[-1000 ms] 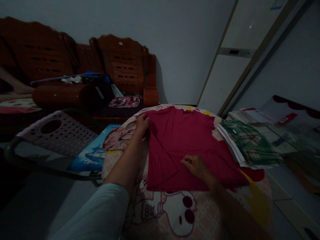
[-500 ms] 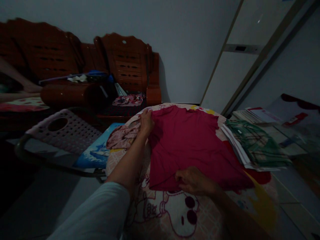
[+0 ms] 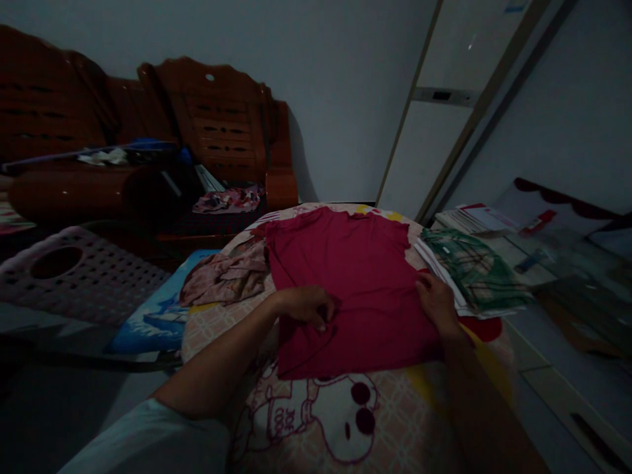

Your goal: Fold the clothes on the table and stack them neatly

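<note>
Crimson shirt (image 3: 353,263) lies spread inward from near the table's (image 3: 399,421) far edge, creases unsmoothed, left hand's (image 3: 307,306) fingers curled over it, right hand's (image 3: 438,303) bunched at its side, whether clamped I cannot tell.

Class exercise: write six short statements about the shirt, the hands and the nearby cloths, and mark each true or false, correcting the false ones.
1. The deep pink shirt lies spread on the patterned tablecloth. True.
2. The left hand is at the shirt's left part; the right hand is by its right edge. True.
3. The shirt is folded into a small square. False: it is spread out.
4. The crumpled pink cloth lies left of the shirt, the green plaid cloth right of it. True.
5. The green plaid cloth covers the shirt. False: it lies beside it.
6. The left hand holds the crumpled pink cloth. False: it is at the shirt.
</note>
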`<act>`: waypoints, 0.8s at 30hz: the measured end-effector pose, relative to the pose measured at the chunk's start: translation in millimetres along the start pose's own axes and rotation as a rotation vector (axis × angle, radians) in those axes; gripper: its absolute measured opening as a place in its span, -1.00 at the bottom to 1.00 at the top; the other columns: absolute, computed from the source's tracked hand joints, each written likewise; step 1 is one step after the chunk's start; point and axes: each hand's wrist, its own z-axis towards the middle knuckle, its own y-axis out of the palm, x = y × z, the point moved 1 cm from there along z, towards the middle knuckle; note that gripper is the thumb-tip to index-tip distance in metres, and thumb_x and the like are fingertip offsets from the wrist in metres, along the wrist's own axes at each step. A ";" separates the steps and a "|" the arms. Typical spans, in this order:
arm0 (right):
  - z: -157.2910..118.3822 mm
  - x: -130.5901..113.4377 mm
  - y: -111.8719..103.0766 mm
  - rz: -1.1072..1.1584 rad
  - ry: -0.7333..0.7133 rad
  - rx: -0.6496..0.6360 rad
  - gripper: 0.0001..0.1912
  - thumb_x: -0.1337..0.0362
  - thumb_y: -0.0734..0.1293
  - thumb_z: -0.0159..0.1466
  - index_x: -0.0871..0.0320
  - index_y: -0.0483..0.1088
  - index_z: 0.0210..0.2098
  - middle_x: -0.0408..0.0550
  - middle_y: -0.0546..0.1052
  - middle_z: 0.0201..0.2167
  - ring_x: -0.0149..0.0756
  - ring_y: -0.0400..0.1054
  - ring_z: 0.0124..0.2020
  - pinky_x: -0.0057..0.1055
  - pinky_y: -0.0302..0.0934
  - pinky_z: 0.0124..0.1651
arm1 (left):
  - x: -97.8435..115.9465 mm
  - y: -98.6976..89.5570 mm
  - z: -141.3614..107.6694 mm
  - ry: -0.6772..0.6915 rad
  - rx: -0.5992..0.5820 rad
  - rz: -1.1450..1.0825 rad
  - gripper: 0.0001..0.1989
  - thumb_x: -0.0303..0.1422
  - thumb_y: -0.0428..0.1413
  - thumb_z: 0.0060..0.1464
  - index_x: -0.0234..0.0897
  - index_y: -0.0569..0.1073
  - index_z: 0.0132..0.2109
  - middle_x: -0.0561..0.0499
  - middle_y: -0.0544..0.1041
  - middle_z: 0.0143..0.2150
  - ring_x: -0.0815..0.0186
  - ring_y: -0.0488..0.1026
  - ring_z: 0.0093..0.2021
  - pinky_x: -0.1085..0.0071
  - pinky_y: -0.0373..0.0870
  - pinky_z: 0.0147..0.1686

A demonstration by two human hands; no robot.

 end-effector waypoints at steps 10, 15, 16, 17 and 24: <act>54.4 -7.1 25.5 -0.308 0.075 -0.163 -0.62 0.33 0.12 0.34 0.31 0.51 -0.06 0.27 0.59 -0.12 -0.10 0.46 -0.07 -0.34 0.20 -0.07 | 7.8 -72.9 -87.7 -0.022 0.173 -0.410 -0.41 0.27 0.26 -0.39 -0.22 0.51 -0.62 -0.19 0.49 -0.56 0.12 0.46 -0.46 0.22 0.40 -0.39; 64.5 -11.2 35.4 -0.384 0.060 -0.183 -0.63 0.31 0.15 0.35 0.33 0.52 -0.07 0.30 0.58 -0.12 -0.07 0.47 -0.07 -0.33 0.21 -0.08 | 11.7 -73.4 -100.5 -0.050 0.196 -0.389 -0.32 0.36 0.14 -0.33 -0.23 0.54 -0.56 -0.20 0.48 -0.59 0.12 0.46 -0.50 0.24 0.37 -0.48; 64.3 -11.4 36.5 -0.392 0.062 -0.180 -0.64 0.32 0.15 0.35 0.33 0.52 -0.07 0.30 0.58 -0.12 -0.07 0.47 -0.07 -0.33 0.21 -0.07 | 18.1 -67.6 -91.7 -0.042 0.191 -0.373 -0.33 0.33 0.15 -0.27 -0.24 0.58 -0.47 -0.20 0.52 -0.53 0.13 0.48 -0.48 0.27 0.37 -0.47; 63.8 -11.2 36.9 -0.392 0.070 -0.178 -0.64 0.33 0.16 0.34 0.34 0.52 -0.05 0.30 0.58 -0.11 -0.08 0.47 -0.06 -0.33 0.21 -0.06 | 24.8 -59.7 -79.7 -0.017 0.162 -0.343 -0.38 0.26 0.17 -0.19 -0.25 0.62 -0.34 -0.18 0.57 -0.45 0.14 0.51 -0.42 0.29 0.39 -0.43; 56.4 -1.2 23.5 -0.371 0.152 -0.193 -0.64 0.29 0.22 0.32 0.32 0.52 -0.02 0.29 0.58 -0.10 -0.04 0.48 -0.05 -0.30 0.24 -0.07 | 9.0 -2.4 3.1 -0.017 0.193 0.223 -0.78 -0.38 0.25 -0.01 -0.27 0.55 -0.15 -0.12 0.56 -0.10 0.19 0.49 -0.10 0.39 0.38 -0.09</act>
